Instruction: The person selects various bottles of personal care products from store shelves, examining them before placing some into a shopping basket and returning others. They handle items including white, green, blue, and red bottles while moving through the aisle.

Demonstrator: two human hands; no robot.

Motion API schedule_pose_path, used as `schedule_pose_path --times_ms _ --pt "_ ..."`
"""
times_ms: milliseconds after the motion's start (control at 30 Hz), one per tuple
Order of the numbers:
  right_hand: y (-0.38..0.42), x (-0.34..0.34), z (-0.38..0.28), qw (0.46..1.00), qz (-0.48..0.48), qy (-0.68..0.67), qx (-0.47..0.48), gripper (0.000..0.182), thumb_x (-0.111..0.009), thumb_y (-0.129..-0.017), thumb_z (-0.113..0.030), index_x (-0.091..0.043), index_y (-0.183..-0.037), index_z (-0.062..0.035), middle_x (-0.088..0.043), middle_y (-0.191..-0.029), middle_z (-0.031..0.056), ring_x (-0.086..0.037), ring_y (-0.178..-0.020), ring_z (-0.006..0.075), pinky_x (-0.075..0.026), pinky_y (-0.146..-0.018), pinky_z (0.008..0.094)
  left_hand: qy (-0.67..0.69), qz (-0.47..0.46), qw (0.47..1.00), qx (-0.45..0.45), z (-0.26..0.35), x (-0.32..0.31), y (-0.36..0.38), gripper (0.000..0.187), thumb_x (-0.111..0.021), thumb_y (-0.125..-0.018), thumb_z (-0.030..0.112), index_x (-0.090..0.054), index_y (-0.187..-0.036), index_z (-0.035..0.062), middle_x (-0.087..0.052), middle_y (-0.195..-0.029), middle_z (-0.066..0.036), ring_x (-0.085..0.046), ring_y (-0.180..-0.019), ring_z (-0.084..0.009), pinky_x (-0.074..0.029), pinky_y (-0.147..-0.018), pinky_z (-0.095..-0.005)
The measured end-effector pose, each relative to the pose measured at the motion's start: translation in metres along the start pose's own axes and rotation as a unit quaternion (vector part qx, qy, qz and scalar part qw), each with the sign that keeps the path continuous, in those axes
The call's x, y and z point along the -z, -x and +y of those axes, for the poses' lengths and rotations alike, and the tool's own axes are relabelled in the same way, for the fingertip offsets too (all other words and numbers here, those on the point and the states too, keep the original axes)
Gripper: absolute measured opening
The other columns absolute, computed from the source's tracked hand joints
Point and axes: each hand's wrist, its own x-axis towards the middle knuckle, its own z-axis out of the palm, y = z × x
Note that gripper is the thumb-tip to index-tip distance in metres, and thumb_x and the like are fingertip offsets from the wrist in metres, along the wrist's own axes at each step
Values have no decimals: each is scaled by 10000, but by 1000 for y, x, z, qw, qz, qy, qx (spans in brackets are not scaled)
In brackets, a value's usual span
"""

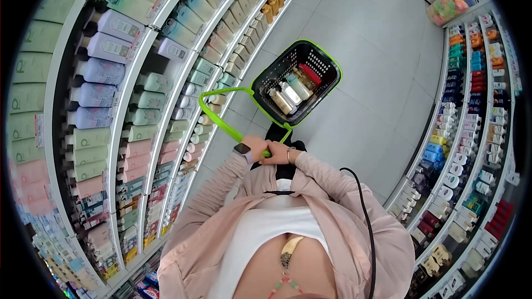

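Note:
Both hands meet in front of my body on the bright green handle (pixel 217 120) of a shopping basket. My left hand (pixel 255 147), with a dark watch on its wrist, is closed at the handle. Beside it, my right hand (pixel 278 154) is closed round the same handle, touching the left. Beyond them hangs the black basket (pixel 270 70) with its green rim. Inside lie a white bottle (pixel 290 93), a pale gold bottle (pixel 282 101), a pale green bottle (pixel 300 86) and a red item (pixel 310 74). My fingers partly hide the grip.
Shelves of bottles and boxes line the left, with lilac bottles (pixel 101 71) close by. More stocked shelves (pixel 443 188) stand on the right. Grey tiled floor (pixel 371 66) runs between them. A bin of colourful goods (pixel 448 5) is at the far right. A black cable (pixel 366 210) crosses my right sleeve.

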Motion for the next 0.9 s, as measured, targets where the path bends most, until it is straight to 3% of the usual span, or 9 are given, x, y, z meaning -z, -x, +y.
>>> schedule_pose_path --times_ms 33,133,333,467,567,633,767,833,900 --pt "-1 1 -6 999 -30 29 11 632 -549 -655 -571 -508 -941 -9 -574 -844 204 -548 -802 350 -429 -726 382 81 -37 995 -47 -18 2 3 323 -650 -570 353 -610 -751 88 -595 -692 -130 -582 -662 -291 -455 -578 -386" --pt "-16 -7 -5 982 -161 68 -65 633 -474 -695 -605 -538 -926 -19 -581 -837 198 -547 -814 353 -423 -736 390 -78 -130 988 -16 -82 27 17 473 -669 -526 480 -621 -785 88 -604 -720 -131 -586 -679 -289 -459 -594 -379" --pt "-63 -12 4 977 -184 92 -54 584 -405 -744 -601 -557 -849 -47 -593 -776 172 -564 -770 347 -437 -693 393 -107 -257 960 -7 -148 59 -1 552 -640 -532 572 -642 -758 69 -615 -748 -128 -595 -716 -281 -466 -636 -392" --pt "-66 -40 61 959 -213 183 -37 300 -503 -741 -317 -572 -902 -74 -590 -839 182 -564 -792 362 -452 -718 401 -83 -292 950 -76 -155 6 -21 500 -609 -600 530 -641 -791 69 -616 -783 -133 -594 -739 -291 -469 -658 -394" --pt "-40 -31 86 929 -241 234 -157 307 -519 -741 -338 -573 -977 -149 -569 -978 93 -482 -994 317 -421 -770 469 -43 -243 967 -58 -141 -56 -40 346 -580 -660 371 -636 -801 60 -611 -794 -156 -595 -752 -305 -472 -656 -398" --pt "-20 -7 90 916 -216 223 -255 311 -565 -709 -367 -584 -982 -218 -529 -1065 24 -403 -1093 249 -380 -807 544 -32 -201 977 -63 -127 -70 -69 289 -574 -653 298 -632 -791 50 -606 -786 -172 -594 -749 -311 -473 -654 -394" --pt "5 37 84 909 -70 186 -367 349 -557 -705 -406 -575 -978 -190 -566 -980 64 -489 -986 268 -384 -772 562 31 -127 984 -120 -82 -16 -128 290 -615 -621 265 -605 -780 22 -600 -789 -183 -591 -759 -308 -474 -660 -388" --pt "-1 75 37 905 58 147 -394 453 -503 -712 -534 -582 -942 -152 -600 -856 110 -549 -874 311 -318 -756 637 43 -111 977 -176 -74 13 -160 400 -652 -592 372 -596 -778 22 -598 -780 -184 -586 -751 -319 -469 -664 -383" --pt "-4 97 41 897 78 162 -403 481 -492 -704 -566 -584 -938 -155 -598 -867 110 -546 -883 311 -287 -772 650 32 -161 959 -232 -77 41 -191 505 -656 -567 475 -591 -772 18 -599 -760 -181 -584 -737 -328 -461 -663 -386"
